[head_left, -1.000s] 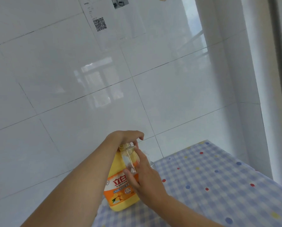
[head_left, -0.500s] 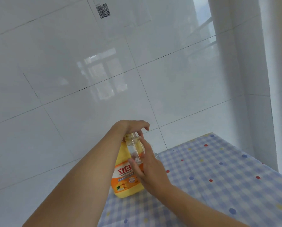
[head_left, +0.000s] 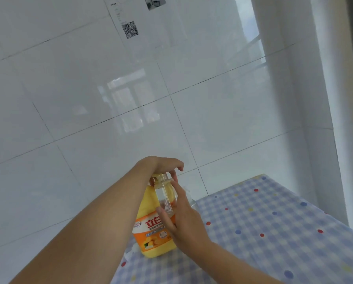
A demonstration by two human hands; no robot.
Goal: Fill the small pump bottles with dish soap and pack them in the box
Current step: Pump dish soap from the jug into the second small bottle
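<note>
A white tiled wall (head_left: 89,99) rises behind the dish soap bottle (head_left: 151,238), and a paper sheet with a QR code (head_left: 130,29) hangs on it far above the bottle. The table (head_left: 274,232), under a blue checked cloth with coloured dots, spreads to the right of the bottle, which stands upright near its far left edge. The left hand (head_left: 163,166) lies over the bottle's pump top, fingers curled down around it. The right hand (head_left: 183,220) pinches the small clear bottle (head_left: 163,198) between thumb and fingers, upright against the soap bottle's front, its mouth just under the pump.
</note>
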